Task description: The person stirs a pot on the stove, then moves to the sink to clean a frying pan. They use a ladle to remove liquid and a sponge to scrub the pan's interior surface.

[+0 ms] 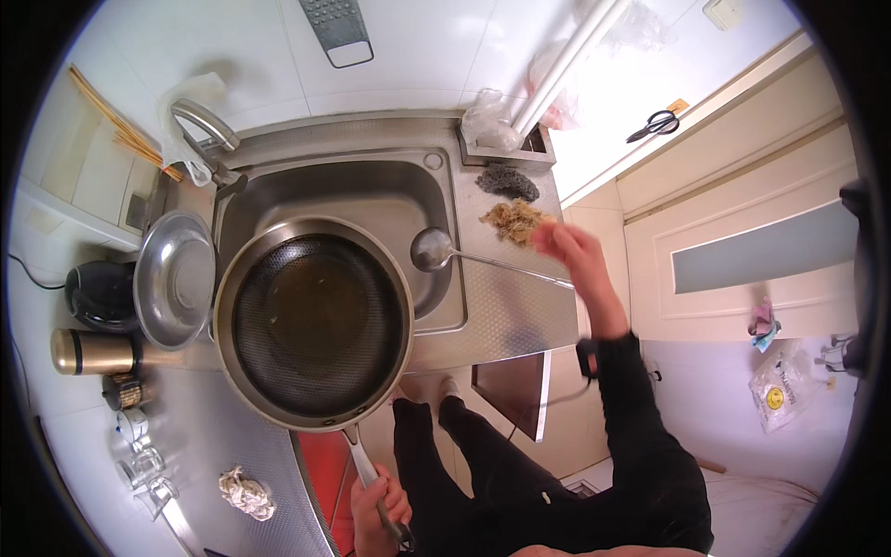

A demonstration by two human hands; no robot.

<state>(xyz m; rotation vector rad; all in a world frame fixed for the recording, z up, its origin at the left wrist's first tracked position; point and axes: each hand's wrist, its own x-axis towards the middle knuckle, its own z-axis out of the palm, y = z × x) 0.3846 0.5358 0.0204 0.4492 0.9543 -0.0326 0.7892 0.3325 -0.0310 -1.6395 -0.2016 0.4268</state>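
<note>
My left hand (381, 507) is wrapped around the metal handle of a large frying pan (313, 324). The dark, textured pan interior faces up, over the near left part of the stainless steel sink (362, 191). My right hand (574, 254), slightly blurred with bent fingers, is at the right edge of a tan fibrous scrubber (515, 221); whether it grips or touches it cannot be told. Behind that lies a dark grey scouring pad (508, 182). A metal ladle (433, 249) rests with its bowl over the sink's right side and its handle across the counter, below my right hand.
A metal basin (177, 278) stands left of the sink, below the faucet (207, 125). A gold flask (94, 351), glasses (143, 466) and a crumpled cloth (246, 493) are on the left counter. Scissors (654, 126) hang at right. A cabinet door (511, 390) juts out below.
</note>
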